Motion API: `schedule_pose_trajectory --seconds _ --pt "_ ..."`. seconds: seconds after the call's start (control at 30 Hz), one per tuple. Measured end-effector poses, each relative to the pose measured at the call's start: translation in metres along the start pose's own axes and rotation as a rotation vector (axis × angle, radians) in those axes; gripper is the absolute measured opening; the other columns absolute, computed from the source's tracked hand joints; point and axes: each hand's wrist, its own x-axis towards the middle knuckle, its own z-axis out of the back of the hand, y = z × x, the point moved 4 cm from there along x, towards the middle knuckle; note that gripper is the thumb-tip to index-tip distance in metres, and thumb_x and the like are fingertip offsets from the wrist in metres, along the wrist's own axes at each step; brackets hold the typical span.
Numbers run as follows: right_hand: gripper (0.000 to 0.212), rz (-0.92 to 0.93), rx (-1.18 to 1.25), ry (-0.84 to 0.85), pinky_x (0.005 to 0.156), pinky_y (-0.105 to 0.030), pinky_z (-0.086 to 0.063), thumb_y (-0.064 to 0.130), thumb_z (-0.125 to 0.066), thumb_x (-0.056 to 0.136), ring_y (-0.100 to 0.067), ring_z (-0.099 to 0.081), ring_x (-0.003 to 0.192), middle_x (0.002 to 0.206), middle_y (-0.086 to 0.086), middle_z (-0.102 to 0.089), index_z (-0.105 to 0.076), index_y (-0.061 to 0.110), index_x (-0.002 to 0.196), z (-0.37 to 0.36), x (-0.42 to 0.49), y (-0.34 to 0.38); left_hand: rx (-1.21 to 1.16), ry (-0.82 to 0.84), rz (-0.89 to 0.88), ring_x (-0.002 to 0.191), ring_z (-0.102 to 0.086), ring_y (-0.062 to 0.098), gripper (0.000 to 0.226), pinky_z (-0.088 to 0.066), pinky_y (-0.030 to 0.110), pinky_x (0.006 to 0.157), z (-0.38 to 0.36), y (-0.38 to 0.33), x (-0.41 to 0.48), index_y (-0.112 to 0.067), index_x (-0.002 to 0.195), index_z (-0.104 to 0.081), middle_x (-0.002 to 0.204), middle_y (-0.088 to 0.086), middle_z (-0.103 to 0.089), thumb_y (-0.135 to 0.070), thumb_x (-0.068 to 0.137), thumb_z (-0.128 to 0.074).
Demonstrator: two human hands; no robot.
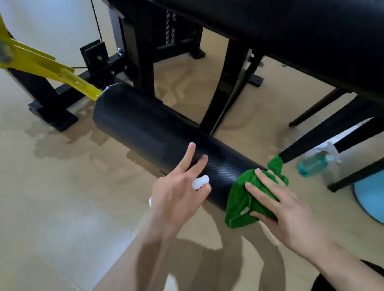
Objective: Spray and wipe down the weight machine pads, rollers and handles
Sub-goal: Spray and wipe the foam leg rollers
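A long black roller pad (155,134) runs across the middle of the head view, fixed to a yellow lever arm (56,71) at its far left end. My right hand (281,209) presses a green cloth (241,204) against the roller's near right end, fingers spread and straight over the cloth. My left hand (181,189) rests on the roller just left of the cloth, two fingers extended along its surface; one finger wears a white wrap. A teal spray bottle (313,164) lies on the floor to the right.
A black padded bench (306,28) spans the top, on black frame legs (144,59). A weight stack (171,29) shows behind them. A light blue round object (378,201) sits at the right edge. Beige floor tiles lie below.
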Motion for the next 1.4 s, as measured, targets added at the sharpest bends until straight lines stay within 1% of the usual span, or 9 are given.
schedule_pose_trajectory --seconds 0.17,0.3,0.37,0.43,0.53,0.77,0.93,1.13,1.4 --pt "0.037 -0.362 0.480 -0.330 0.115 -0.022 -0.035 0.019 -0.062 0.096 -0.007 -0.051 0.134 0.142 0.004 -0.059 -0.064 0.025 0.132 0.030 0.016 -0.029 0.094 0.032 0.068 0.062 -0.066 0.019 0.056 -0.055 0.030 0.060 -0.004 0.013 -0.017 -0.046 0.142 -0.062 0.167 -0.029 -0.024 -0.049 0.086 -0.056" --pt "0.025 -0.551 0.658 -0.275 0.094 -0.044 -0.055 0.027 -0.065 0.097 -0.010 -0.066 0.096 0.112 0.013 -0.071 -0.067 0.045 0.114 0.007 0.017 -0.026 0.087 0.006 0.067 0.061 -0.070 0.029 0.056 -0.057 0.037 0.057 -0.003 0.008 -0.031 -0.031 0.129 -0.074 0.162 -0.014 -0.045 -0.053 0.082 -0.051" --pt "0.023 -0.533 0.581 -0.275 0.101 -0.041 -0.051 0.028 -0.069 0.093 -0.007 -0.063 0.104 0.118 0.013 -0.068 -0.072 0.033 0.115 0.003 0.007 -0.012 0.088 0.027 0.196 0.075 -0.072 0.034 0.040 -0.051 0.033 0.064 0.004 0.006 -0.029 -0.026 0.112 -0.078 0.154 -0.012 -0.055 -0.049 0.089 -0.055" --pt "0.026 -0.464 0.469 -0.294 0.107 -0.024 -0.043 0.025 -0.076 0.087 0.002 -0.058 0.113 0.121 0.013 -0.066 -0.075 0.024 0.113 0.006 -0.003 0.001 0.015 -0.010 0.325 0.074 -0.064 0.036 0.030 -0.039 0.034 0.061 0.013 0.006 -0.025 -0.021 0.083 -0.071 0.102 -0.003 -0.081 -0.047 0.093 -0.058" --pt "0.030 -0.396 0.423 -0.279 0.104 -0.011 -0.038 0.019 -0.083 0.079 0.007 -0.056 0.110 0.117 0.016 -0.063 -0.077 0.025 0.108 0.005 -0.012 0.013 -0.191 -0.029 0.433 0.057 -0.052 0.028 0.050 -0.038 0.037 0.054 0.012 0.007 -0.019 -0.012 0.059 -0.049 0.046 0.002 -0.048 -0.050 0.090 -0.058" --pt "0.035 -0.270 0.433 -0.221 0.103 -0.019 -0.042 0.017 -0.087 0.074 -0.007 -0.061 0.110 0.116 0.020 -0.063 -0.077 0.027 0.106 0.002 -0.023 0.016 -0.782 0.234 0.527 0.052 -0.049 0.023 0.071 -0.045 0.029 0.057 -0.017 -0.018 -0.024 -0.011 0.046 -0.053 0.053 0.020 -0.053 -0.057 0.100 -0.057" --pt "0.035 -0.199 0.513 -0.099 0.096 -0.019 -0.047 0.018 -0.086 0.077 0.001 -0.061 0.106 0.113 0.029 -0.063 -0.076 0.032 0.107 0.005 -0.028 0.021 -0.792 0.290 0.498 0.049 -0.049 0.023 0.066 -0.045 0.028 0.057 -0.020 -0.034 -0.019 -0.005 0.047 -0.054 0.047 0.016 -0.051 -0.053 0.093 -0.050" --pt "0.032 -0.348 0.618 -0.316 0.089 -0.012 -0.046 0.010 -0.079 0.082 -0.003 -0.065 0.103 0.104 0.021 -0.069 -0.073 0.034 0.102 0.047 -0.024 0.004 -0.747 0.310 0.502 0.045 -0.041 0.021 0.056 -0.035 0.024 0.046 -0.022 -0.042 -0.022 0.001 0.051 -0.049 0.043 0.010 -0.044 -0.030 0.098 -0.050" --pt "0.047 0.019 0.063 -0.238 0.108 -0.050 -0.046 0.033 -0.058 0.097 -0.036 -0.047 0.136 0.150 -0.019 -0.045 -0.060 0.009 0.138 0.011 0.003 0.036 -0.792 0.186 0.470 0.045 -0.045 0.023 0.066 -0.040 0.026 0.049 -0.004 -0.029 -0.023 -0.002 0.049 -0.051 0.047 0.018 -0.048 -0.036 0.105 -0.053"
